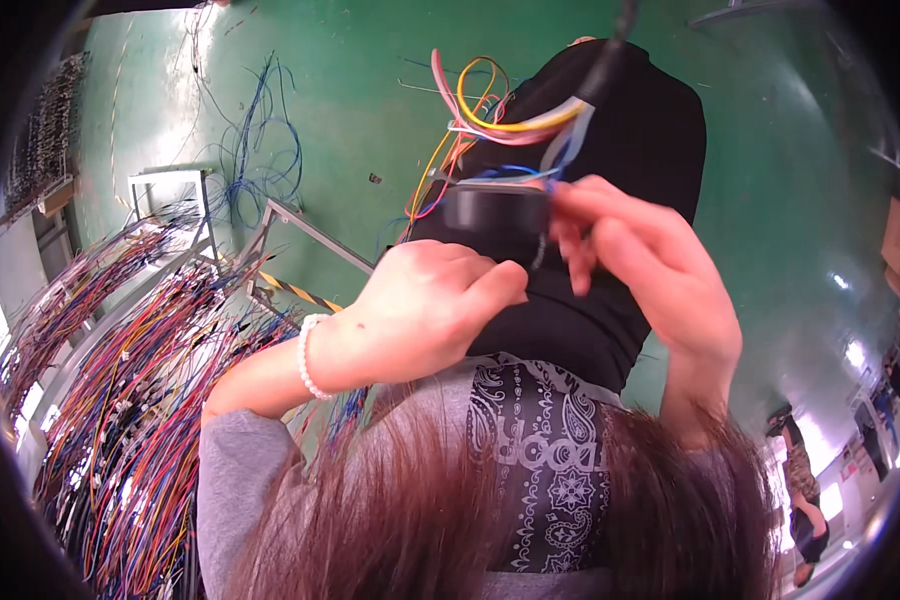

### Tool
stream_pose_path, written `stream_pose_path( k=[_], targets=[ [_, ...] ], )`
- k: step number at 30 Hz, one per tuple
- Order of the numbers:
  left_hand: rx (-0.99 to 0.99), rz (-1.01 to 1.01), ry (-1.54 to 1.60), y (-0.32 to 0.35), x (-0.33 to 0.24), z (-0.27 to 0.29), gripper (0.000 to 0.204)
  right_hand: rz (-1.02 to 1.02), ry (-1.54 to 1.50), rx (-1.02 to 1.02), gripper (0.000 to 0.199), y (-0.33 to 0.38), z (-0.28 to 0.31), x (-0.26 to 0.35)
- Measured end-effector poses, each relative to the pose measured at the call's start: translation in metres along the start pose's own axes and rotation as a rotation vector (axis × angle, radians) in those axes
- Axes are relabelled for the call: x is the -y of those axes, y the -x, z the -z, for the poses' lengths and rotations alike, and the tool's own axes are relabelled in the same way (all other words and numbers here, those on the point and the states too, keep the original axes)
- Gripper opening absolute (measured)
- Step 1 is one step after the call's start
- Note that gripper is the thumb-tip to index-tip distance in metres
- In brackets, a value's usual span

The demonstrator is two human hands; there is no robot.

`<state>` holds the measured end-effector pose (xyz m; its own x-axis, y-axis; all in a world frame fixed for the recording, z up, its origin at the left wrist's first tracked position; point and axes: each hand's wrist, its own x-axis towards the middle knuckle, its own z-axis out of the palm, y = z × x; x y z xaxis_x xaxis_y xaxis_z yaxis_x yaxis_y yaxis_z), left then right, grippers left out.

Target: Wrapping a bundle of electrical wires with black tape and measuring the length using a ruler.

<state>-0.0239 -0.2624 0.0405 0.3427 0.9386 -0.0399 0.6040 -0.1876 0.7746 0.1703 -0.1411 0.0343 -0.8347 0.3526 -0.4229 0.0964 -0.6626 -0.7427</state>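
Seen at left grip [435, 300]: curled in loosely, back upward, thumb pointing toward right grip [635, 240]. Cannot tell whether closed on anything. Noted at right grip: bent fingers, with tips at the right end of a black piece [495, 208]. Cannot tell whether gripping it, owing to blur.

Located between the two grips, just beyond left grip: said black piece, dark and rounded at the edges. Cannot identify its kind. Observed along its top, running toward right grip: blue and pale strands. Located beyond right grip: a dark cable [600, 75], slanting down from the far edge. Spreading from its lower end, to the far side of both grips: coloured wires [530, 126] in yellow, pink and white, looping leftward.

Noted below and beyond both grips: black cloth [640, 120] over the lap. Worn at the wrist behind left grip: a white bead bracelet [305, 358]. Found left of left grip: a large heap of wires [160, 400] in mixed colours, beside a metal frame [320, 238]. Found farther out past left grip: tangled blue wires [255, 165] on a green floor [360, 110]. Seen well apart, right of right grip: another person [810, 505], in part.
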Motion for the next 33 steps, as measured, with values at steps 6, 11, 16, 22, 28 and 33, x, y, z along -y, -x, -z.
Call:
stream_pose_path(
  k=[6,11,16,22,28,33],
  targets=[
    [0.035,0.010,0.356,-0.006,-0.007,0.000,0.007,0.134,-0.520,0.151,0.070,-0.047,-0.018,-0.040],
    [0.130,0.256,0.582,-0.001,-0.013,0.024,0.008,0.206,-0.297,0.158,0.036,-0.039,0.004,-0.062],
    [0.058,0.288,0.489,-0.002,-0.009,0.027,0.010,0.473,-0.011,-0.379,0.013,-0.002,-0.031,-0.062],
    [0.083,0.239,0.417,0.003,-0.018,0.023,0.012,0.651,0.727,-0.401,0.010,0.060,-0.006,-0.098],
    [0.101,0.174,0.493,0.005,-0.035,0.025,0.018,0.659,0.355,-0.549,0.040,-0.009,-0.035,-0.042],
    [-0.148,0.112,0.605,-0.004,-0.040,0.043,0.028,0.666,0.411,-0.501,0.009,-0.025,-0.043,-0.042]
  ],
)
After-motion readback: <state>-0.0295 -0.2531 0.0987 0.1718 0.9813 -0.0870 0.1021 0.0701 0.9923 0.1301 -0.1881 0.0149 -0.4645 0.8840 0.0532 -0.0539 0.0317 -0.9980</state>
